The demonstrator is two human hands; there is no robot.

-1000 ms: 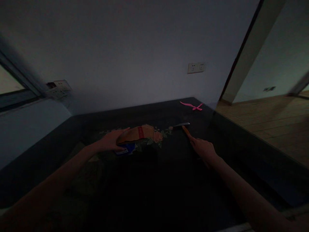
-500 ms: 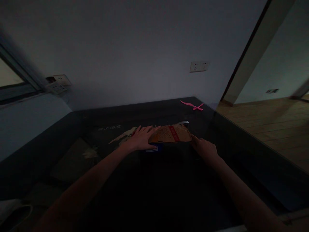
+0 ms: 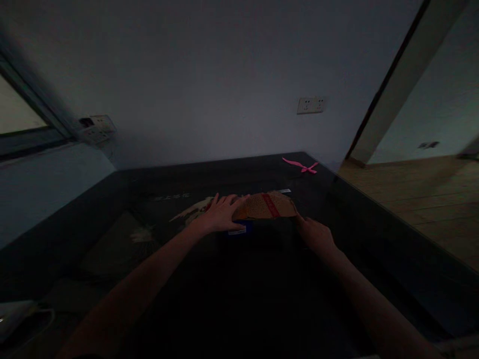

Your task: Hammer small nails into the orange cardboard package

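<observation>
A brown, speckled piece that looks like cardboard (image 3: 256, 207), with a red band across it, bows upward above the dark table. My left hand (image 3: 222, 213) has its left end between the thumb in front and the fingers, which are spread over the top and back. At the right end, my right hand (image 3: 316, 234) is closed on the edge, its fingertips partly hidden in the dimness. Under my left thumb shows a small blue item with a pale label (image 3: 238, 230); its kind is unclear. A thin silvery strip (image 3: 285, 191) lies just behind the brown piece.
The dark tabletop (image 3: 209, 174) meets a pale wall with a socket plate (image 3: 312, 105). A pink ribbon-like strip (image 3: 301, 166) lies near the far right corner. A whitish object with a cord (image 3: 17, 316) is at the lower left. Wooden floor (image 3: 404, 199) shows at right.
The view has shifted slightly. Both hands keep their places at the two ends of the brown piece, whose right end now looks a little more angular and bent down.
</observation>
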